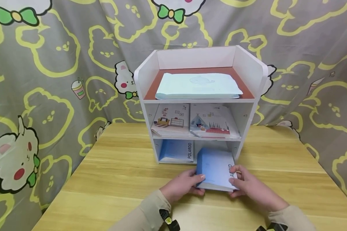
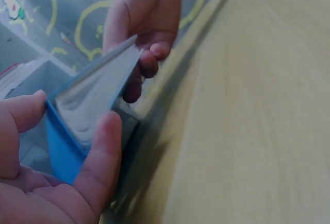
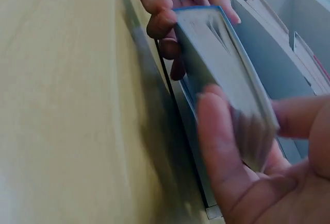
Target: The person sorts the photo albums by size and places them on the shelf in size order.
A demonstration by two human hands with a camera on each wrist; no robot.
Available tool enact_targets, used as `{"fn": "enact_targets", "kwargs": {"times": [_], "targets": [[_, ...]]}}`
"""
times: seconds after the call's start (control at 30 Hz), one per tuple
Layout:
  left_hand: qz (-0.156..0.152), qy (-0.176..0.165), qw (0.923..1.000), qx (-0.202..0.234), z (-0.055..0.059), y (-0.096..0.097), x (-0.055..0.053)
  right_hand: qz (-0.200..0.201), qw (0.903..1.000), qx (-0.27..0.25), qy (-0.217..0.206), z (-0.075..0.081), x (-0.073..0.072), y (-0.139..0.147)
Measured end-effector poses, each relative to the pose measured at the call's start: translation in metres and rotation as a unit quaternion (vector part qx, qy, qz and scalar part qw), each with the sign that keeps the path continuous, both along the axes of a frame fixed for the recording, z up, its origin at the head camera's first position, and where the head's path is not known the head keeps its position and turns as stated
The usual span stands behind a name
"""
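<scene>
Both hands hold a blue-and-white photo album marked POLAROID, at the front of the bottom compartment of a small white shelf. My left hand pinches its darker blue side, thumb on top and fingers beneath. On the opposite side my right hand grips it the same way, covering part of the lettering. In the left wrist view the album is tilted above the table, its page edges facing out. The right wrist view also shows the album's page edges between the two hands.
A matching album lies in the bottom left compartment. Two illustrated albums fill the middle level. A pale album with a whale drawing lies on the shelf's top. Wooden table below; patterned curtain behind.
</scene>
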State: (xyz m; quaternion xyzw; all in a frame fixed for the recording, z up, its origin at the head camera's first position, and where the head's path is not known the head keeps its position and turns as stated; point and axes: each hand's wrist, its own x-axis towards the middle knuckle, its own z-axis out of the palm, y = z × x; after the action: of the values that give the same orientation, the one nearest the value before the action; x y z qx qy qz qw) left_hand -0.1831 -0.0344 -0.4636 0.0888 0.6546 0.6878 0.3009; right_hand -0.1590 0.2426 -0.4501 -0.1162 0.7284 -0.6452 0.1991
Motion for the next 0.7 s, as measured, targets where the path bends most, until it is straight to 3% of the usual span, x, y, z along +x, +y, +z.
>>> {"fn": "enact_targets", "kwargs": {"times": [0.13,0.27,0.37,0.47,0.53,0.7], "targets": [[0.000,0.027,0.9996,-0.013,0.007,-0.004,0.000,-0.059,0.9980,0.013,0.018,0.000,-0.010,0.001],[0.008,0.089,0.9943,-0.058,0.013,-0.004,0.002,-0.108,0.9934,0.028,0.029,0.000,-0.016,0.000],[0.017,0.130,0.9869,-0.093,0.013,-0.001,0.000,-0.123,0.9914,0.031,0.032,-0.001,-0.016,0.000],[0.027,0.147,0.9814,-0.121,0.013,0.003,-0.003,-0.123,0.9891,0.061,0.052,-0.003,-0.015,0.000],[0.030,0.156,0.9765,-0.146,0.013,0.006,-0.005,-0.118,0.9820,0.118,0.088,-0.004,-0.015,0.000],[0.029,0.164,0.9668,-0.194,0.013,0.008,-0.010,-0.104,0.9534,0.234,0.160,-0.004,-0.017,0.002]]}}
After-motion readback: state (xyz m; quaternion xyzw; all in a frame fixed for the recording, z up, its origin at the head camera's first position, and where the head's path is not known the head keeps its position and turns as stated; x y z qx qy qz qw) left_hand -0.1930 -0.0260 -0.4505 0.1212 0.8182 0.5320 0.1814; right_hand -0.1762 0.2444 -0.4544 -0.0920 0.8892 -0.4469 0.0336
